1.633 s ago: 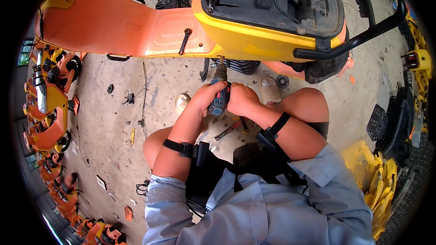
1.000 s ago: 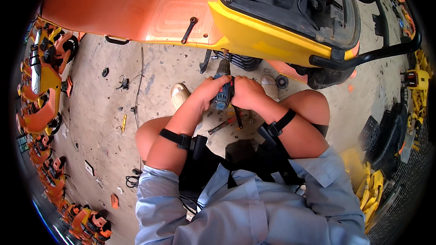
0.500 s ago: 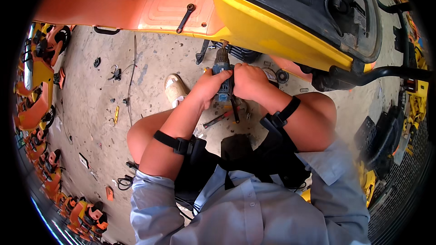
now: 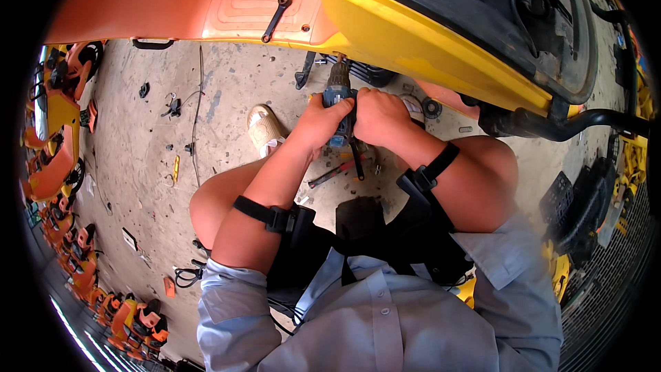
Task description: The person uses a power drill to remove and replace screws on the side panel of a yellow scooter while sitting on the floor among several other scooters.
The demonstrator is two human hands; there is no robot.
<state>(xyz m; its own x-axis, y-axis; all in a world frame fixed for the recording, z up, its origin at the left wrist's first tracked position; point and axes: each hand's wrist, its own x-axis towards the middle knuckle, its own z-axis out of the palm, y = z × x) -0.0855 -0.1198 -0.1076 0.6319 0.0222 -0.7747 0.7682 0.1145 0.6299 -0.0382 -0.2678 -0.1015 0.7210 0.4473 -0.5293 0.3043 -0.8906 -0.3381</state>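
A blue-grey power drill [image 4: 337,96] points away from me, with its black chuck close to the lower edge of the yellow scooter body [image 4: 385,34]. The tip of the bit meets that edge, though its exact contact is hard to make out. My left hand [image 4: 322,122] is closed round the drill's left side, thumb over the top. Against its right side my right hand [image 4: 379,117] is also closed, its fingers curled and partly hidden. On the scooter's orange footboard [image 4: 234,7] lies a black ratchet wrench [image 4: 277,19].
Under the drill, a red-and-black tool [image 4: 337,171] rests on the concrete floor [image 4: 165,193]. A yellow-handled tool [image 4: 176,169], a cable [image 4: 199,117] and small parts are scattered to the left. Orange scooters [image 4: 58,138] line the left. A black bar [image 4: 585,122] juts out at the right.
The whole view has shifted slightly, so the scooter sits a little higher in the picture. Both hands keep their hold on the drill, and its bit stays at the yellow edge.
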